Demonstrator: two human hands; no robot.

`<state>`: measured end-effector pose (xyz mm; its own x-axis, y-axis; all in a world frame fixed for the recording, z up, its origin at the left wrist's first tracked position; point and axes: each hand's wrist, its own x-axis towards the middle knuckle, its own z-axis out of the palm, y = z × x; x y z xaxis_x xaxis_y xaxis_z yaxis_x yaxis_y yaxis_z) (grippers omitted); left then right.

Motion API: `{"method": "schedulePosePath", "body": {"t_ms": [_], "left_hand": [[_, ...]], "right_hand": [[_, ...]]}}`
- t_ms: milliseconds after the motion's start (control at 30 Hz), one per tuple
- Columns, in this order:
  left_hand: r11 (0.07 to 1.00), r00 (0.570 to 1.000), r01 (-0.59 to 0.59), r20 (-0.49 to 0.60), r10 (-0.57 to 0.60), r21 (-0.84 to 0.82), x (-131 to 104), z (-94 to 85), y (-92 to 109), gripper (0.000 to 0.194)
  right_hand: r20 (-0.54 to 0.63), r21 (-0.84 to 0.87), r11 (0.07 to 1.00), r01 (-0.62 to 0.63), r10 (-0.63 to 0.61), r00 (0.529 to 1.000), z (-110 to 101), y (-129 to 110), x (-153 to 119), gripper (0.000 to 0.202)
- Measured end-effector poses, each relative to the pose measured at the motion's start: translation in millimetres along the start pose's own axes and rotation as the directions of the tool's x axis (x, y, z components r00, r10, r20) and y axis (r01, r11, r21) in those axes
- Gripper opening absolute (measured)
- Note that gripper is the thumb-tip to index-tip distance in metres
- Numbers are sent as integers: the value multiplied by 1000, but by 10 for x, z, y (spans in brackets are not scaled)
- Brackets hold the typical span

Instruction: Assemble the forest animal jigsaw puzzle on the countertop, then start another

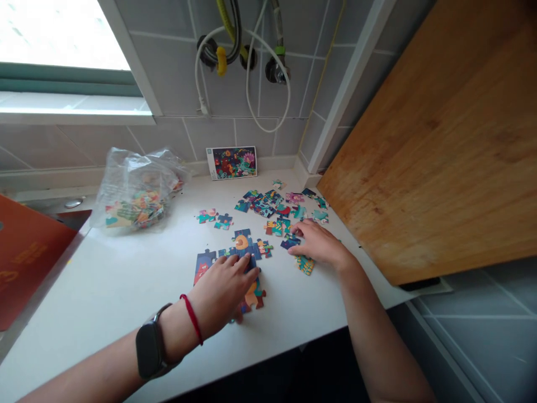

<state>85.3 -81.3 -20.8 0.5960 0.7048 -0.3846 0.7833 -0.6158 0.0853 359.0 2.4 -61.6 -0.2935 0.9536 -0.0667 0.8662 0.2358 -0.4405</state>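
Observation:
My left hand (226, 288) lies with spread fingers on a partly joined puzzle (242, 242) and covers much of its middle. My right hand (312, 242) is to the right, its thumb and fingers around a dark blue puzzle piece (289, 242) on the table. Beneath that hand lies a yellow and teal piece (305, 265). Orange and teal pieces (277, 226) are just beyond the fingertips. A heap of loose pieces (264, 204) lies farther back, and a pink and teal piece (207, 215) and a blue piece (224, 221) sit behind the joined part.
A clear plastic bag (140, 196) with more pieces stands at the back left of the white table (104, 280). A picture card (234, 163) leans on the tiled wall. An orange box (29, 257) is at the far left; a wooden board (444, 140) leans at the right.

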Motion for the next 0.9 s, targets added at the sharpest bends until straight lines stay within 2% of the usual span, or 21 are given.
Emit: {"method": "schedulePosePath", "body": {"t_ms": [133,200,267,333,367,433,533,633,767,900], "left_hand": [[1000,1000,10,2,-10,-5,31,-14,-11,85],[1000,1000,11,0,-11,-9,36,-21,-5,85],[1000,1000,9,4,-9,-13,35,-27,3,83],[1000,1000,3,1,-3,-17,33,-27,7,81],[1000,1000,0,-6,0,-16,33,-22,6,81],[1000,1000,-8,-27,7,-13,33,1,1,82],[1000,997,-14,-81,14,-5,40,62,-10,85],[1000,994,-15,-112,15,0,55,124,-20,86],[1000,991,-19,-134,20,6,73,174,-26,83],[1000,987,-22,-160,21,-1,86,188,-21,81]], "right_hand": [[-54,118,993,3,3,999,-4,44,45,36],[-110,254,967,17,12,994,-22,45,86,24],[-184,436,898,58,25,983,-16,-3,122,19],[-219,599,795,97,47,975,42,-102,151,33],[-209,660,745,99,55,976,93,-165,167,41],[-146,727,683,71,53,988,225,-291,214,42],[-123,741,668,75,25,992,429,-437,361,34],[-131,682,719,132,-58,990,550,-525,558,25],[-138,553,810,195,-141,980,572,-582,706,17],[-130,473,857,203,-160,979,533,-553,684,16]]}}
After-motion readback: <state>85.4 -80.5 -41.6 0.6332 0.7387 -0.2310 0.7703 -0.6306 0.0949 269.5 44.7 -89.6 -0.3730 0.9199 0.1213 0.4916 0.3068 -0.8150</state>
